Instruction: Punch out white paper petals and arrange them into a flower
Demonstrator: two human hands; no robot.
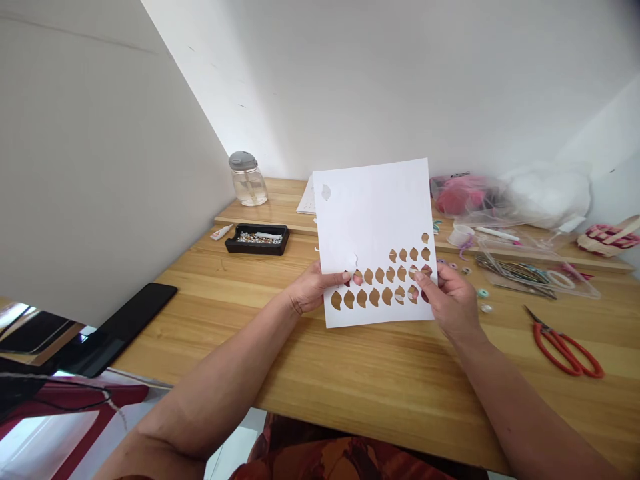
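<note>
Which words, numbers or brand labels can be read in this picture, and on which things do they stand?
None can be read.
White sheet held in both hands: only cut-out shapes, no print.
Small tube near the black tray: marking too small to read.
Jar: no label visible.

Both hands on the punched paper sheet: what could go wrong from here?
1. The white sheet is held only at its lower edge by the left hand and right hand, right where the cut-outs thin it; it may tear between the holes.
2. The tall unsupported top could flop or crease.
3. Small beads lie loose near the right hand; a sweep might scatter them.
</note>
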